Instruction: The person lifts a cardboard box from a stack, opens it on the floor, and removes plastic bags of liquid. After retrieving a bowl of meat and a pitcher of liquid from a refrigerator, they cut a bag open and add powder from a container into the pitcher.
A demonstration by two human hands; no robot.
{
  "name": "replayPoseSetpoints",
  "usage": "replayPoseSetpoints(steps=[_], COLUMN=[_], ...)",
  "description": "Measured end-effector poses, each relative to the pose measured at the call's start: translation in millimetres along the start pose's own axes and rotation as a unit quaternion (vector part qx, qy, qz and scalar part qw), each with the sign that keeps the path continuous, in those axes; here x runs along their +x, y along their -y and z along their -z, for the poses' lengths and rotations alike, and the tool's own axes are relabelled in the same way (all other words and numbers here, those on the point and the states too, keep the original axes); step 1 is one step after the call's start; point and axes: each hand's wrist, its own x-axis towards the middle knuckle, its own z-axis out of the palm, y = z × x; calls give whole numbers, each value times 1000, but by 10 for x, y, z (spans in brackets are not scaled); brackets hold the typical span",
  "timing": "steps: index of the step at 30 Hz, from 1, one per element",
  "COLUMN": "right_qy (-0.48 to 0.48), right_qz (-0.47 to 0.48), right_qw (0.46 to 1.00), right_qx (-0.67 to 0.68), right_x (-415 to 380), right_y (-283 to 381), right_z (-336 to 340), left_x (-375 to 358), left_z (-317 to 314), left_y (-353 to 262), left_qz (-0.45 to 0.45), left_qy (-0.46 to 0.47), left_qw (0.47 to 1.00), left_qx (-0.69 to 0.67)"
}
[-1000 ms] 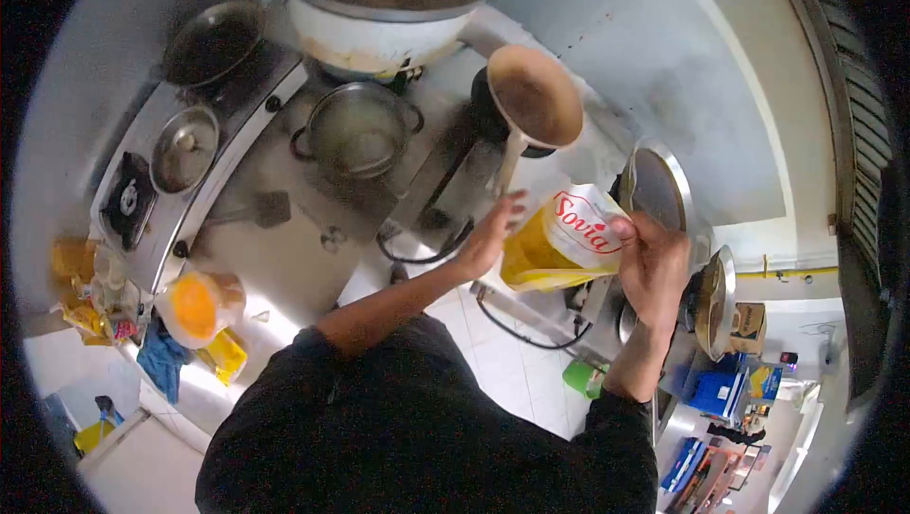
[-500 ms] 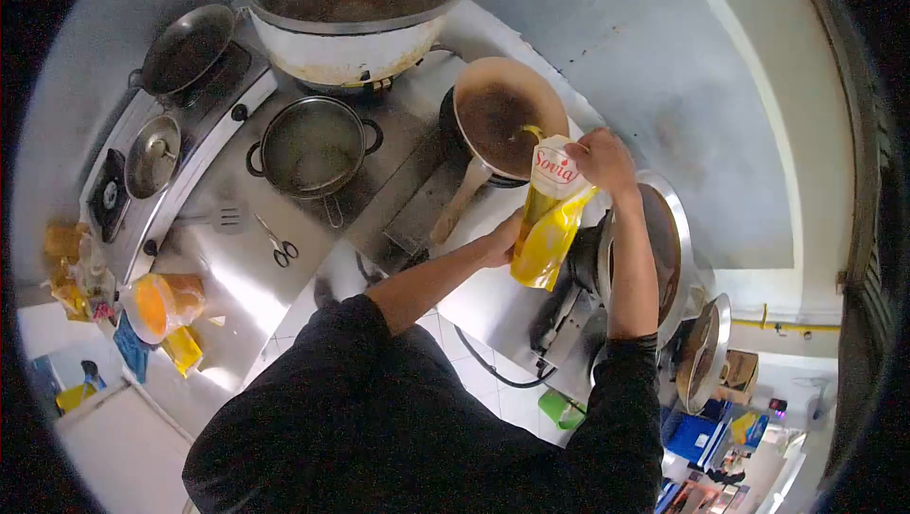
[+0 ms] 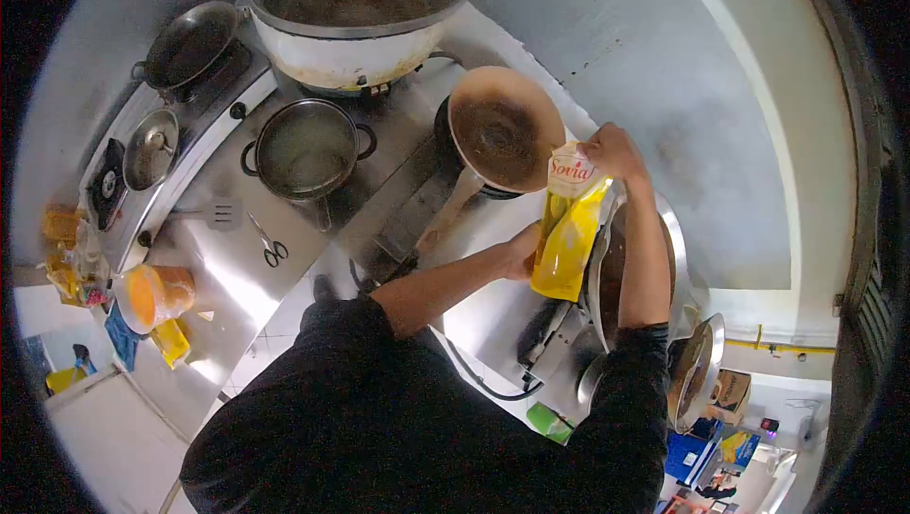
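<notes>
- Frying pan (image 3: 505, 125) sits just beyond the fingers, on the burner.
- Oil pouch (image 3: 567, 229): soft, half-full, likely slick; sags between both grips, so needs support top and bottom.
- Right hand (image 3: 614, 151): fingers pinched on its top.
- Left hand (image 3: 521, 253): fingers wrapped round its lower side.

A cooking kitchen: steel counter (image 3: 284, 296), gas stove (image 3: 123, 182), big wok (image 3: 355, 2), pot (image 3: 305, 149), frying pan (image 3: 504, 125)
</notes>
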Motion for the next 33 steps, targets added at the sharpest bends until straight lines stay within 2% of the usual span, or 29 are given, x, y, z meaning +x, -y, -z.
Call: replayPoseSetpoints(steps=[2,5,8,11,14,17,20,23,29,32,33], right_qy=[7,13,-62,-24,12,-20,-1,6,21,-5,-8], right_qz=[-12,34,58,20,36,22,28,12,-15,-10,5], right_qw=[1000,999,996,999,999,999,999,1000,999,1000,1000], right_qx=[-16,-6,-14,15,8,18,-18,23,18,21,1], right_x=[13,114,49,55,-23,-101,-47,-117,-264,-324,-370], right_y=[64,16,170,223,341,411,376,440,334,246,287], right_z=[135,155,138,92,180,243,236,210,95,64,91], left_x=[138,162,85,-56,-117,-77,-50,-40,-168,-164,-150], left_z=[84,37,-5,-64,-45,-54,-111,-5,-94,-122,-121], left_y=[-13,-49,-73,-69,2,14,11,72,242,223,242], left_qz=[2,-5,-5,-8,-29,-7,-12,-11,-31,0,6], left_qy=[25,10,3,6,-23,2,-10,-20,-2,26,9], left_qw=[1000,1000,1000,1000,999,1000,1000,1000,999,999,999], left_qx=[2,14,20,-14,-8,-8,-7,3,-36,-33,-37])
